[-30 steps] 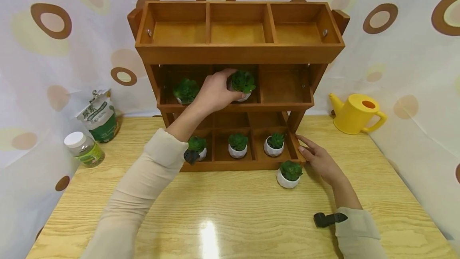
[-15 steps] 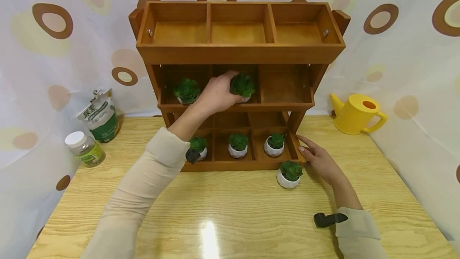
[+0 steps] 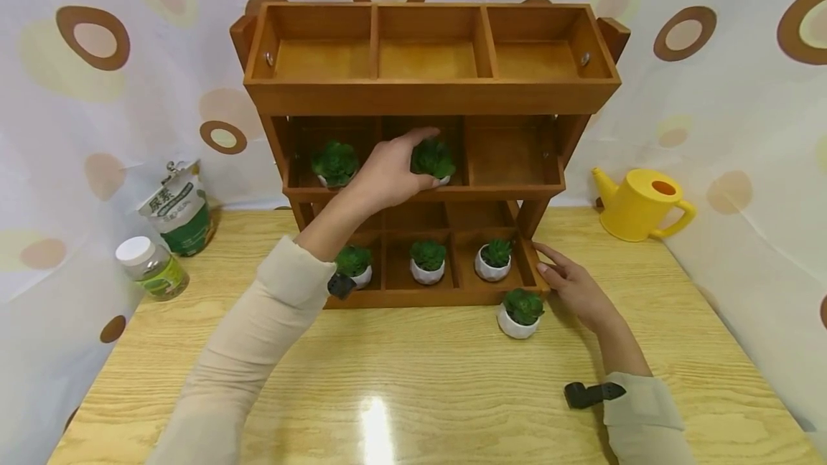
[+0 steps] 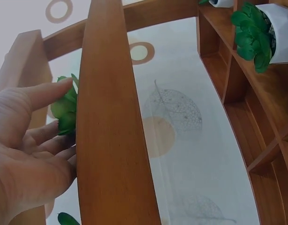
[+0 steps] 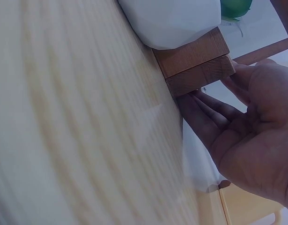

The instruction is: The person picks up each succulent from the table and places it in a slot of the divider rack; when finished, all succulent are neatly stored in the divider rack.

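In the head view my left hand [image 3: 394, 167] reaches into the rack's middle tier. Its thumb and fingers stand spread around a potted succulent [image 3: 433, 158] in the centre compartment. The left wrist view shows this succulent's green leaves [image 4: 66, 105] between thumb and fingers, with a wooden board hiding the pot. My right hand [image 3: 575, 289] rests against the right end of the wooden rack [image 3: 433, 99], low down. In the right wrist view its fairly straight fingers [image 5: 204, 117] touch the wood. Another potted succulent [image 3: 519, 313] stands on the table just in front of that corner.
Another succulent [image 3: 336, 163] sits in the middle tier's left compartment. The bottom tier holds three more, one being the right-hand succulent [image 3: 493, 260]. A yellow watering can [image 3: 639, 203] stands at right; a lidded jar [image 3: 151, 268] and a clipped pouch [image 3: 181, 210] stand at left.
My left hand has lowered the succulent slightly into the centre compartment, and its fingers have spread away from the plant. The right hand has stayed at the rack's end.
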`<move>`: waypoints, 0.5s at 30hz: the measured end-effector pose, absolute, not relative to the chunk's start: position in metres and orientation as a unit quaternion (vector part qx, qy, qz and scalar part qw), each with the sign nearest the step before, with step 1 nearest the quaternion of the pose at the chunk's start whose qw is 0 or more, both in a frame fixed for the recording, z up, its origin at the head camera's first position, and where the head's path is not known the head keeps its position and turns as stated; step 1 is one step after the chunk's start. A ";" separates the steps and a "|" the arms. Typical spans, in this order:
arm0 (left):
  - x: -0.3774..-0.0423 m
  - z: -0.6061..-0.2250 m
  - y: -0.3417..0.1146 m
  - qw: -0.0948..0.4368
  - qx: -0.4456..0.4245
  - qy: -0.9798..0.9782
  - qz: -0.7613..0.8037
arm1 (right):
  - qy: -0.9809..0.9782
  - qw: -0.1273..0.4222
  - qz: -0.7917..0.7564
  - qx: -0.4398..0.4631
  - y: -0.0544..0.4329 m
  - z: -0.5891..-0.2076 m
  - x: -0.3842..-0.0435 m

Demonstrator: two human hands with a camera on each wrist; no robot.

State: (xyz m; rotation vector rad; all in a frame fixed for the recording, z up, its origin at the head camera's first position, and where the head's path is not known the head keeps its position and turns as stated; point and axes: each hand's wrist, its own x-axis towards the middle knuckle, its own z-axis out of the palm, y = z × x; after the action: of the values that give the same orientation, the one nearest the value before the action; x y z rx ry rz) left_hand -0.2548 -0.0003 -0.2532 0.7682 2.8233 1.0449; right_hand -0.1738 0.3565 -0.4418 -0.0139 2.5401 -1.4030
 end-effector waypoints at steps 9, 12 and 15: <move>-0.232 -0.250 -0.013 -0.053 0.283 0.883 0.371 | 0.866 0.121 -0.485 -0.005 0.356 -0.443 -0.174; -0.219 -0.251 -0.018 -0.085 0.304 0.864 0.391 | 0.867 0.120 -0.484 -0.006 0.356 -0.442 -0.175; -0.205 -0.254 -0.020 -0.099 0.328 0.844 0.411 | 0.867 0.119 -0.483 -0.005 0.356 -0.442 -0.175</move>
State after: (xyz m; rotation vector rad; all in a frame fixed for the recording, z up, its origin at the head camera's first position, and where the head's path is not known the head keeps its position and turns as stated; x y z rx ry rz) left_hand -0.2051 -0.0201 -0.2541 1.1024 2.8347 1.3812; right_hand -0.1748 0.3561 -0.4421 -0.0161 2.5358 -1.4125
